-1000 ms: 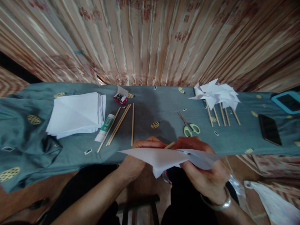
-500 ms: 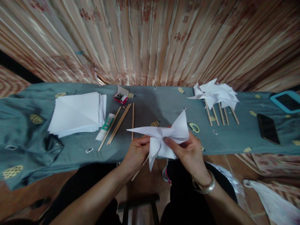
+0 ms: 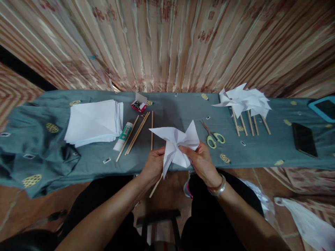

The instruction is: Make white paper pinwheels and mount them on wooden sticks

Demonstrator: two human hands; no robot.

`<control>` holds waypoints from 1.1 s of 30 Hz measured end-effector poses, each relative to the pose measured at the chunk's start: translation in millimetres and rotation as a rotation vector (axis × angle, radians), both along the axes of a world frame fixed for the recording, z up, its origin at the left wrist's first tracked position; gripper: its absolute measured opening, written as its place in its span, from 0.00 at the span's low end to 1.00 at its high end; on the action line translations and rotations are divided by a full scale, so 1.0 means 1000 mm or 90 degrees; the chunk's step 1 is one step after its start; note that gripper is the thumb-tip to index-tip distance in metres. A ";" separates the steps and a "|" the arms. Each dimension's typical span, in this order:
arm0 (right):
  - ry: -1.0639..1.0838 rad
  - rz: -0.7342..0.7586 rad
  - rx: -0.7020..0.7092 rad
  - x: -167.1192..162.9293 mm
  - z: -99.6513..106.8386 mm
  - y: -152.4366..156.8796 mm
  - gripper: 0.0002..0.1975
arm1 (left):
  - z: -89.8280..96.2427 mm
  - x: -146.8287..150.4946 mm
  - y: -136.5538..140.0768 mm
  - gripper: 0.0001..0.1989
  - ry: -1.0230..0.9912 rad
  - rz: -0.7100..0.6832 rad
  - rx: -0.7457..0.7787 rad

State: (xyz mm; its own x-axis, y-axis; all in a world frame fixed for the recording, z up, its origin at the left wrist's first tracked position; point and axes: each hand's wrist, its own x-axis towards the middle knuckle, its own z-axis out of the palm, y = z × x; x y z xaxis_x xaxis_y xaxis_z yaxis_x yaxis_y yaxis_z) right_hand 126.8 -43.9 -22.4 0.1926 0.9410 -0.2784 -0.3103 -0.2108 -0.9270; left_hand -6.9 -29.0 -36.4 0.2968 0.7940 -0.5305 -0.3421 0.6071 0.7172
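Note:
A white paper pinwheel [image 3: 174,141] is held between my two hands over the table's near edge. Its wooden stick [image 3: 156,186] slants down to the left beneath it. My left hand [image 3: 154,162] is closed at the pinwheel's left side, its fingertips partly hidden behind the paper. My right hand [image 3: 202,162] pinches the pinwheel, the thumb pressing near its centre and the other fingers behind it. Scissors with green handles [image 3: 213,136] lie on the cloth just beyond my right hand.
On the green tablecloth [image 3: 180,108] lie a stack of white paper [image 3: 91,120], a glue stick [image 3: 123,136], wooden sticks [image 3: 138,132] and a red box of pins [image 3: 139,103]. Finished pinwheels [image 3: 246,99], a phone [image 3: 304,139] and a blue-framed tablet [image 3: 324,108] are on the right.
The pinwheel has turned more face-on to me and shifted slightly left with both hands. The scissors, partly covered before, now show fully. The whole view has shifted a little.

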 end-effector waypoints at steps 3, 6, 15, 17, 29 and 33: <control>0.027 -0.003 -0.014 -0.003 -0.003 0.002 0.12 | -0.004 -0.001 0.000 0.16 0.020 0.010 -0.007; 0.054 0.003 -0.013 -0.004 -0.007 0.002 0.12 | -0.006 -0.002 0.001 0.15 0.029 0.014 -0.005; 0.080 0.003 -0.006 -0.002 -0.017 0.002 0.13 | -0.009 -0.001 0.003 0.14 0.043 0.011 0.005; 0.086 0.000 -0.008 -0.002 -0.017 0.003 0.14 | -0.009 -0.001 0.003 0.14 0.041 0.010 0.004; 0.069 -0.030 -0.023 -0.002 -0.020 0.009 0.14 | -0.012 -0.001 0.000 0.12 -0.027 0.009 0.020; 0.070 -0.026 -0.024 -0.002 -0.021 0.009 0.15 | -0.013 -0.001 0.001 0.10 -0.035 0.019 0.007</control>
